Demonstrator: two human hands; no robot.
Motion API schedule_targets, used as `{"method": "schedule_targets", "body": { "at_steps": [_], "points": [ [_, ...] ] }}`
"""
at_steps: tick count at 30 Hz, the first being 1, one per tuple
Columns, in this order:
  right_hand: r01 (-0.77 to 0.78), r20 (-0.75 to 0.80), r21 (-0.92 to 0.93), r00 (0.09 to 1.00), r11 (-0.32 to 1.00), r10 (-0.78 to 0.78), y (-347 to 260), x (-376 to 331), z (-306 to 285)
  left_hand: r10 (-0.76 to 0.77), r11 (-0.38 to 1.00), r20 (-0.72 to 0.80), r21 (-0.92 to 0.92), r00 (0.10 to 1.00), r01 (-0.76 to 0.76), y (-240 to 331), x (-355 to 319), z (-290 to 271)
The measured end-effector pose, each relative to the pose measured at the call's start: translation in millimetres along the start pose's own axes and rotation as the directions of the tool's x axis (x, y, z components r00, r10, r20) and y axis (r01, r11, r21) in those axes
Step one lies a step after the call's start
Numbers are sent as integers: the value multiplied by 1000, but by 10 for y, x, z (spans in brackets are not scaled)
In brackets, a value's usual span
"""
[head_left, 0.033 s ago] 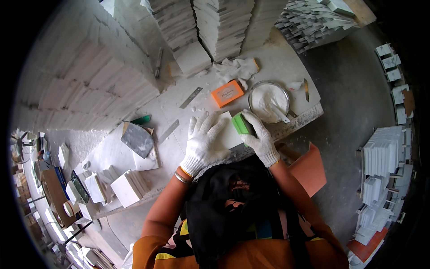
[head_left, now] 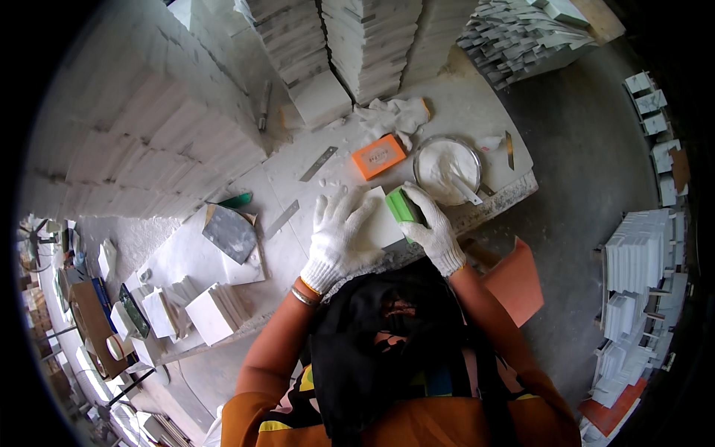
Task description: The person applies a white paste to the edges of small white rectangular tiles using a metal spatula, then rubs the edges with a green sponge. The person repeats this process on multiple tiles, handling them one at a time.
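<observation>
Head view: grey floor out to the R, w/ piles of pale slabs along it; tall stacks of white tiles fill the far L side of our pale desk. We're at the near edge, white knit gloves on, hands apart. Our L hand lies palm down, fingers spread, on the L part of a white tile, gripping nothing. Our R hand is clamped on a green block at the tile's R edge; can't tell if the block presses on the tile or sits just beside it. Beyond the tile we've an orange box, then a crumpled white cloth behind it. R of the box: round metal bowl w/ white powder and a scraper leaning out over the near rim. L of our L hand, 2 flat metal strips lie apart, then a dark grey slab nr some upright tiles.
</observation>
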State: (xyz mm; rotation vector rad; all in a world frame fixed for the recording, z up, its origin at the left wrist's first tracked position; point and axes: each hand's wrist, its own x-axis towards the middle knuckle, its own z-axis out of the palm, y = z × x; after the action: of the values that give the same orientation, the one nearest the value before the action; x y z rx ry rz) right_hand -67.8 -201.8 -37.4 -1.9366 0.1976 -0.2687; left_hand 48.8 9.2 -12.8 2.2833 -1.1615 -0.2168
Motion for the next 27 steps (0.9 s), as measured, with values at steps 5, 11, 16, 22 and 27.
{"method": "schedule_targets", "body": {
  "at_steps": [5, 11, 16, 22, 27],
  "points": [
    [111, 84, -26, 991, 993, -109, -320, -113, -7, 5, 1000, -74, 20, 997, -4, -50, -27, 102],
    [-49, 23, 31, 999, 998, 49, -18, 74, 16, -10, 1000, -14, 18, 1000, 10, -37, -39, 27],
    [-296, -43, 352, 943, 888, 331, -160, -208, -37, 19, 996, 86, 84, 996, -26, -87, -24, -4],
    [-349, 20, 500, 920, 793, 391, -87, -415, -146, 106, 938, 429, 256, 897, -233, -9, 113, -307],
    [-335, 51, 504, 932, 796, 360, -148, -409, -92, 225, 858, 676, 204, 702, -471, 66, 408, -410]
  ]
}}
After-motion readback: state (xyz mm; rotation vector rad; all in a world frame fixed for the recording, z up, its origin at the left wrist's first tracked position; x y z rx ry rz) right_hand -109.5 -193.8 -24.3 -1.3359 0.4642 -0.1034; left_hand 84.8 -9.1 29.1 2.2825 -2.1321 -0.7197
